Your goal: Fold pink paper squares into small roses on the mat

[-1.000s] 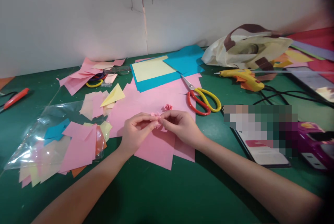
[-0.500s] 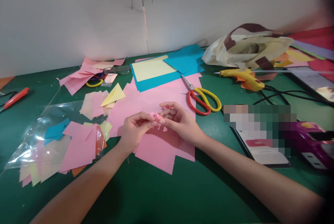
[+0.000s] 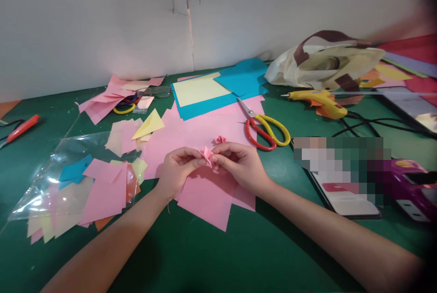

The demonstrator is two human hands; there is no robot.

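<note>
Pinching from both sides, our fingers (image 3: 198,162) are drawn together on a small folded pink paper piece (image 3: 206,154), with no gap to spare beyond the paper. Our left hand (image 3: 175,172) grips its left edge between thumb and fingertips; our right hand (image 3: 246,165) has thumb and forefinger on its right edge, the other fingertips curled below and partly hidden. The piece is held over the pink sheets (image 3: 206,202), one corner pointing up.

We judge the step in hand to be shaping, creasing or curling small flaps rather than cutting or gluing. The next move, as we read it, calls for one hand to steady the piece lightly while the other presses a fold; thin paper like this could crumple or spring open under an uneven pinch.

Just beyond our right fingertips sits a pink paper flower (image 3: 220,139), perhaps a model for ours. Farther out on the right, scissors (image 3: 251,114) lie with their blades toward the blue sheets (image 3: 246,72), and past them a yellow glue gun (image 3: 327,104) rests on the green surface (image 3: 191,256). Off to our left lies a clear plastic bag (image 3: 37,195) with cut paper pieces (image 3: 111,192).
</note>
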